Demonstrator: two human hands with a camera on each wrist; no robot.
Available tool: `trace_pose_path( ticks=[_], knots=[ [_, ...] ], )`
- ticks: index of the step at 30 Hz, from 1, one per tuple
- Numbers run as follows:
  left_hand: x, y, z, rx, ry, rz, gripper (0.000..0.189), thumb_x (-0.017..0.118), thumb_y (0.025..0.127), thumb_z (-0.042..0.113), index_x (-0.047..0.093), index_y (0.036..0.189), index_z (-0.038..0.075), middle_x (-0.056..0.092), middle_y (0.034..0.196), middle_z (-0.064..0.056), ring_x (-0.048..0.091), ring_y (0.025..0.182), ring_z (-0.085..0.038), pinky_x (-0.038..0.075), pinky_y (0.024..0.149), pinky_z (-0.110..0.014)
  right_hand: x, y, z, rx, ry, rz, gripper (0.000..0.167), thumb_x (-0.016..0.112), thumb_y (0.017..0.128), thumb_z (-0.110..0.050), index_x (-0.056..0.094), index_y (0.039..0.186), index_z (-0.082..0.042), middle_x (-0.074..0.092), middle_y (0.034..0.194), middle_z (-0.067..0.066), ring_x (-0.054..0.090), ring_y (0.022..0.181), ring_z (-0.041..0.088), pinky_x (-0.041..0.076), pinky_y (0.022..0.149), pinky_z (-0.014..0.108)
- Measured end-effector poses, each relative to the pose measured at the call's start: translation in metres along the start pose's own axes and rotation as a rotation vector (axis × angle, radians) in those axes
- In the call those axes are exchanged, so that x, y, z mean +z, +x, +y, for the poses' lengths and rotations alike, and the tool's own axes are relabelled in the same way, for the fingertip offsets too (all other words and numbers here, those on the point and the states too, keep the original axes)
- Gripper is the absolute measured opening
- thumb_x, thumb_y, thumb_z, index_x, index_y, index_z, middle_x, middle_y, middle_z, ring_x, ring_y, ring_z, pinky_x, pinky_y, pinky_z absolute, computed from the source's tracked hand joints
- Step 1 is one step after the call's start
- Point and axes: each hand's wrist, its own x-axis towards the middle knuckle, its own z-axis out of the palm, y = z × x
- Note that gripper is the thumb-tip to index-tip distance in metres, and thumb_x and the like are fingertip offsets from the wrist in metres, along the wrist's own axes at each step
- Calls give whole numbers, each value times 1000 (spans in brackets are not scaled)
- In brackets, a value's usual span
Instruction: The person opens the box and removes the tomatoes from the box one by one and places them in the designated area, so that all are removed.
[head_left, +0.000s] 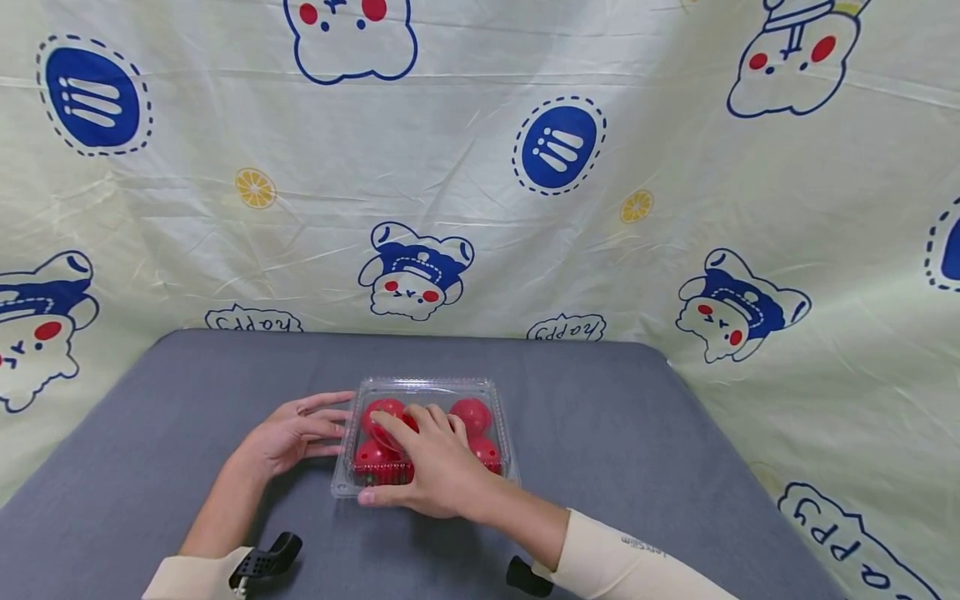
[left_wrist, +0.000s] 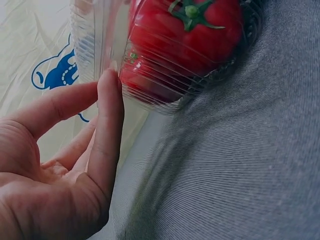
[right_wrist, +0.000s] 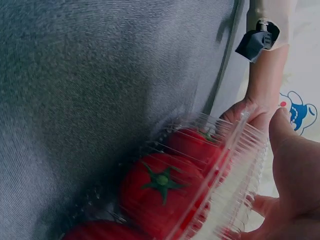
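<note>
A clear plastic clamshell box (head_left: 427,388) with several red tomatoes (head_left: 471,416) inside stands on the grey cloth. Through its ribbed wall, green calyxes show on a tomato (left_wrist: 212,35) in the left wrist view and on another tomato (right_wrist: 162,187) in the right wrist view. My left hand (head_left: 288,433) is at the box's left side, fingers extended, fingertips right at the wall. Over the lid lies my right hand (head_left: 435,462), fingers spread with their tips on the plastic and the thumb near the front edge. The palm hides part of the tomatoes.
Grey cloth covers the table (head_left: 622,433). A pale curtain (head_left: 480,275) printed with cartoon bears hangs behind and beside it. Black straps (head_left: 266,558) sit at the cuffs of the cream sleeves (head_left: 637,554).
</note>
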Motion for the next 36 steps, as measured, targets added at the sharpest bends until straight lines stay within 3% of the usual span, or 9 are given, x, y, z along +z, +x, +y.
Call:
trace_pose_path(
  ticks=[15,22,36],
  knots=[
    [0,1,-1,-5,1,-13,61,67,94,6,44,150,5,72,114,2,72,99,-16,62,87,-39,22,0,1,-33,-179,92,91,66,78,-76,37,156,-40,48,150,6,40,137,27,36,114,61],
    [1,1,-2,-25,7,2,63,68,94,7,42,152,4,69,115,1,71,101,-17,62,87,-40,33,0,0,-31,-301,142,92,60,77,-82,34,156,-41,49,148,6,41,135,27,40,114,55],
    [0,2,-7,-29,19,-30,68,68,95,10,37,155,5,70,115,2,69,106,-18,61,90,-43,36,0,0,-25,-326,167,91,60,77,-81,35,156,-42,49,146,5,42,133,26,43,112,51]
  ],
)
